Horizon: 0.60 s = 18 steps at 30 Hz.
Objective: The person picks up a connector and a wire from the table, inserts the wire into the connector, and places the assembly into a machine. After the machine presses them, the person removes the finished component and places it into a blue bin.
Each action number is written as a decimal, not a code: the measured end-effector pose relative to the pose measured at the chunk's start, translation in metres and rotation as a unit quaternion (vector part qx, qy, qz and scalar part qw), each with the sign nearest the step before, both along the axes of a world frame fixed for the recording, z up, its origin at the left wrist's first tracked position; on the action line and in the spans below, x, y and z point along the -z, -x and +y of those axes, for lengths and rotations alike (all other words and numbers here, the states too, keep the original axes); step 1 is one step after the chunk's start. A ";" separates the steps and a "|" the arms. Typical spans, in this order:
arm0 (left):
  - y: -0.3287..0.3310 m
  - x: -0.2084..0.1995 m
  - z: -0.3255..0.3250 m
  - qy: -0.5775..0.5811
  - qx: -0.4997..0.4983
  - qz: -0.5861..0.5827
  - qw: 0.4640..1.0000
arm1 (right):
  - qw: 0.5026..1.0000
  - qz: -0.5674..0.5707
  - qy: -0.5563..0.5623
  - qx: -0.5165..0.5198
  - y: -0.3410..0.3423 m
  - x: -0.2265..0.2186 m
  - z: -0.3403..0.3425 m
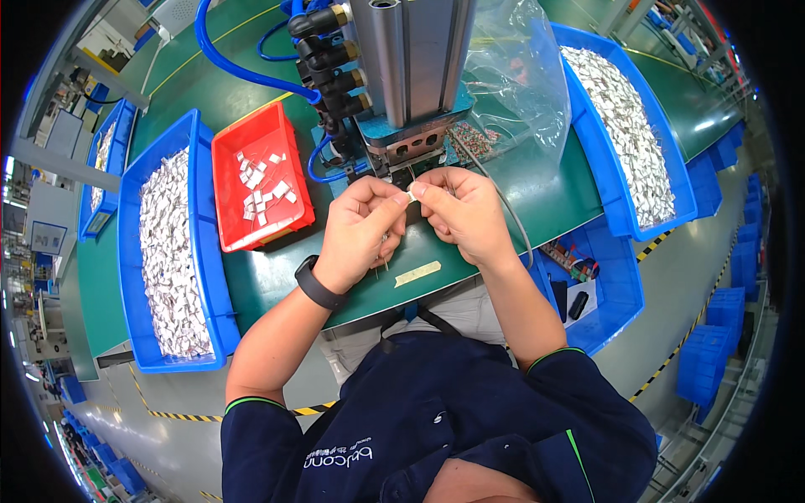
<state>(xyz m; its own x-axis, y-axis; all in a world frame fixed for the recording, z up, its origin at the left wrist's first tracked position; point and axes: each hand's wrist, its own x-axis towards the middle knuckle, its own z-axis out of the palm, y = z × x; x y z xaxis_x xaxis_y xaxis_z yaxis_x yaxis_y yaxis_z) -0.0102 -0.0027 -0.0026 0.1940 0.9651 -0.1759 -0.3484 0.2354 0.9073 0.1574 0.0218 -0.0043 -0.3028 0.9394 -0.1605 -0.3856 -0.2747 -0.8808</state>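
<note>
My left hand (360,230) and my right hand (464,214) meet over the green table, fingertips pinched together on one small white part (410,194). They hold it just below the base of a grey pneumatic press (411,67) with blue hoses. A black band sits on my left wrist. Whether one hand alone bears the part is hard to tell.
A red bin (228,151) with several white parts stands left of the press. Blue bins (205,251) (604,168) heaped with white parts flank the table. A clear plastic bag (520,75), a grey cable, a tape strip (418,273) and a lower blue bin (620,293) lie nearby.
</note>
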 end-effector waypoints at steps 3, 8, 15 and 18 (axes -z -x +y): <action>-0.001 0.000 0.000 -0.009 -0.003 0.003 1.000 | 1.000 0.021 0.008 -0.006 0.000 0.000 0.000; 0.000 -0.001 0.000 0.004 -0.016 -0.013 1.000 | 0.999 0.008 0.036 -0.019 0.000 -0.002 -0.001; 0.000 -0.001 0.001 0.016 -0.009 -0.034 0.999 | 0.998 0.023 0.063 0.002 0.002 -0.006 0.005; 0.000 0.000 0.001 0.008 -0.007 -0.025 1.000 | 0.998 0.031 0.059 0.004 0.002 -0.007 0.006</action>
<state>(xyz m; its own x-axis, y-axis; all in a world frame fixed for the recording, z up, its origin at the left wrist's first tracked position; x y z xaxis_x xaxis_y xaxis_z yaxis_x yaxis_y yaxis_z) -0.0106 -0.0012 -0.0026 0.1896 0.9649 -0.1819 -0.3961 0.2447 0.8850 0.1554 0.0275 0.0027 -0.3084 0.9173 -0.2518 -0.4404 -0.3724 -0.8170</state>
